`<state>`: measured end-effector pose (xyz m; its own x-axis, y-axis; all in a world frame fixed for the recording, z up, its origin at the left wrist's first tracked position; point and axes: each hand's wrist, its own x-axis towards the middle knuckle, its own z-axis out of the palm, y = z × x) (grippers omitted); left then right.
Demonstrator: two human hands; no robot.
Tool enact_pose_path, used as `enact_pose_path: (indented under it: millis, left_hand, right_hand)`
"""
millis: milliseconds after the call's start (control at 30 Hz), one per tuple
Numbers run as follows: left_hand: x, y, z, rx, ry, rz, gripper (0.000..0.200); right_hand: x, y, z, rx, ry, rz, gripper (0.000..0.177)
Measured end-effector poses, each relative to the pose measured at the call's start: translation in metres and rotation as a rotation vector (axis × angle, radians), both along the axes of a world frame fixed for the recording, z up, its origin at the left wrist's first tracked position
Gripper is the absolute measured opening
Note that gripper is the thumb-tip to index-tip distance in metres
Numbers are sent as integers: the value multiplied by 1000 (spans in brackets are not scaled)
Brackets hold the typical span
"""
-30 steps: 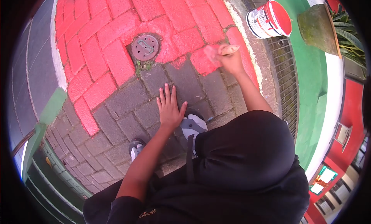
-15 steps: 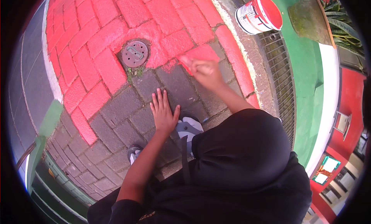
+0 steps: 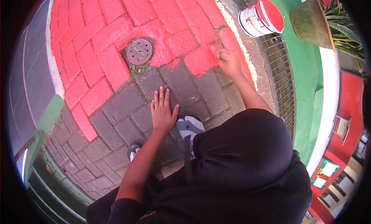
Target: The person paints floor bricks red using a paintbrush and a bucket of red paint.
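My left hand lies flat on the bare grey pavers, its fingers spread and nothing under them but stone. Over the edge of the red-painted pavers, my right hand is closed round something I cannot make out, with a reddish bit showing at its fingertips. Between painted and bare pavers, left of my right hand, sits a round metal cover with small holes. Wet-looking red paint surrounds the cover's upper and right sides.
A white bucket, red inside, stands by a drain grate at the upper right. Beyond it is a mossy plant pot. My sandalled foot is beside my left hand. Green metal railing at the left.
My right hand has moved right and slightly up, toward the painted edge row. More red now shows on the paver it was over. My left hand stays on the pavers.
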<state>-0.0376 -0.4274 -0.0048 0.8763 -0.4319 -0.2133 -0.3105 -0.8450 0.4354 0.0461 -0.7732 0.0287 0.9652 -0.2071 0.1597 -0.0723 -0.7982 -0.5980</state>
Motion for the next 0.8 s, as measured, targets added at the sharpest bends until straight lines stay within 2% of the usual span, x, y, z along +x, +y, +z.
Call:
enact_pose_path:
  millis: [100, 133, 200, 233, 333, 367, 400, 467, 500, 533, 633, 700, 767, 800]
  left_hand:
    - [0, 1, 1, 3, 0, -3, 77]
    - [0, 2, 1, 6, -1, -3, 77]
    - [1, 1, 0, -10, -13, -4, 76]
    - [1, 1, -1, -12, -14, -3, 76]
    - [-1, 3, -3, -2, -14, -5, 76]
    - [-1, 2, -3, -8, -14, -5, 76]
    - [0, 3, -3, -14, -16, -4, 75]
    - [1, 3, -2, -9, -14, -1, 75]
    - [1, 2, -2, -8, -11, -3, 75]
    - [2, 2, -2, -9, -11, -3, 75]
    - [0, 3, -2, -18, -7, -4, 75]
    - [0, 3, -2, -12, -13, -5, 75]
    - [1, 3, -3, -12, -9, -9, 75]
    - [1, 4, -3, -9, -5, -13, 75]
  right_hand:
    - [7, -2, 23, 89, 6, -244, 10]
    - [6, -1, 15, 92, 6, -244, 10]
    - [6, 0, -2, 44, 33, -89, 11]
    - [7, -5, -8, 42, 32, -88, 11]
    - [10, -4, -10, 219, -74, 57, 15]
    - [10, 1, 17, 161, 34, -78, 15]
    - [10, -1, 12, 163, 33, -72, 15]
    - [8, -1, 6, -9, 125, -138, 15]
    - [3, 6, 6, 46, 54, -29, 15]
    - [2, 9, 9, 44, 54, -28, 15]
    - [0, 19, 17, 86, 190, 30, 14]
    - [5, 15, 5, 462, -67, 62, 15]
    - [20, -34, -12, 296, 27, -189, 20]
    - [26, -70, -23, 381, 84, -275, 21]
